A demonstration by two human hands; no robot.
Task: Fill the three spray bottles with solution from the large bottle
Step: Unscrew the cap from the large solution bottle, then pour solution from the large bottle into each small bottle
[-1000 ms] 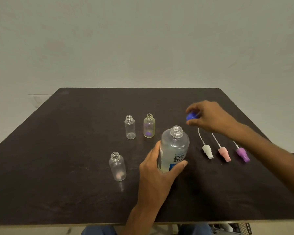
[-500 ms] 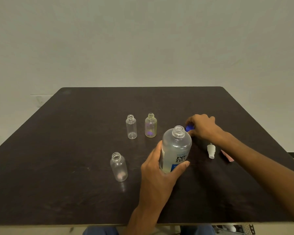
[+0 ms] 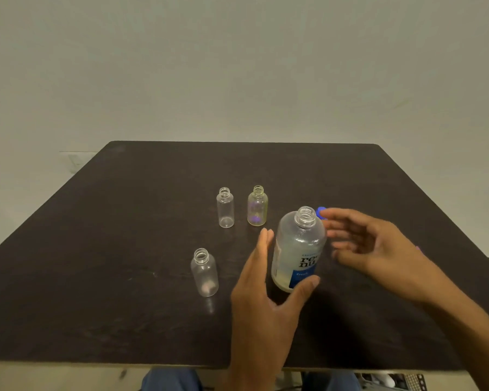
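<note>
Three small bottles stand uncapped on the dark bench (image 3: 96,277), all to the left of the hands: a clear one (image 3: 226,208) and a yellowish one (image 3: 257,206) side by side beyond the left hand's fingertips, and a third (image 3: 204,272) nearer, just left of that hand and apart from it. The left hand (image 3: 261,294) cups the big bottle (image 3: 298,249), thumb against its lower label and fingers up along its left side; whether the grip is tight cannot be told. The big bottle is upright, its neck uncapped, with pale liquid low inside. The right hand (image 3: 376,246) hovers spread and empty just right of it, fingers close to its shoulder but apart. A blue cap (image 3: 321,212) lies on the bench just beyond the right fingertips.
</note>
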